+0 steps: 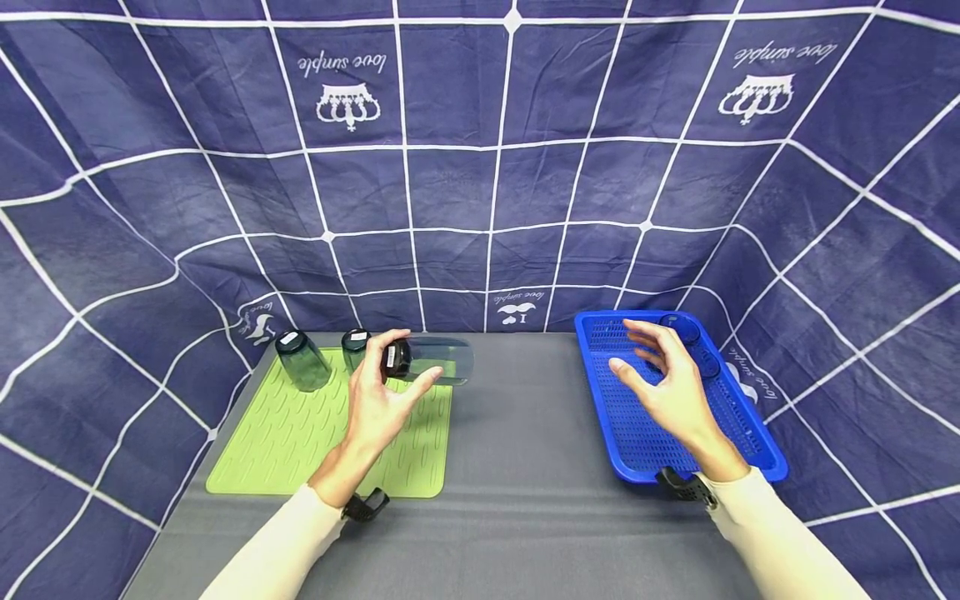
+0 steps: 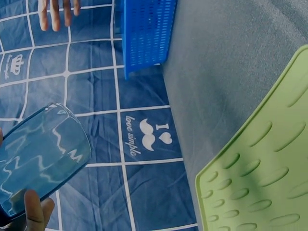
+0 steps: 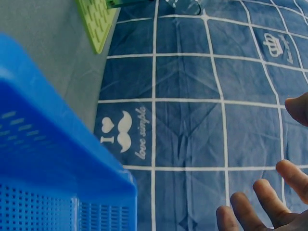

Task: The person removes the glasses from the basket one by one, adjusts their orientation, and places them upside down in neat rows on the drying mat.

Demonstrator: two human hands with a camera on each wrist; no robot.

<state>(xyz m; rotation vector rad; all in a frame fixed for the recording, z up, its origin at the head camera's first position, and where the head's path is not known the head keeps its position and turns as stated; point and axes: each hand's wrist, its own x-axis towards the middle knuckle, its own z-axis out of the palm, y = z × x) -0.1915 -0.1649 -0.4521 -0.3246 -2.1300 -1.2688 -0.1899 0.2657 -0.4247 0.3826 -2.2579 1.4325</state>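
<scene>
My left hand (image 1: 378,404) grips a clear bluish drinking glass (image 1: 438,360) by its dark base end, thumb on one side and fingers on the other. The glass lies sideways in the air above the green mat (image 1: 262,467), its mouth facing right. Two more glasses stand upside down at the mat's back, one glass (image 1: 303,365) at the corner and another glass (image 1: 354,348) partly behind my left hand. Over the blue basket (image 1: 597,400) hovers my right hand (image 1: 671,392), fingers spread and holding nothing. Inside the basket, glasses (image 1: 705,362) lie along the far right side.
A grey tabletop (image 1: 525,467) stretches between mat and basket. Blue cloth with white grid lines (image 1: 457,192) hangs behind and on both sides, close to the basket's right edge and the mat's back corner.
</scene>
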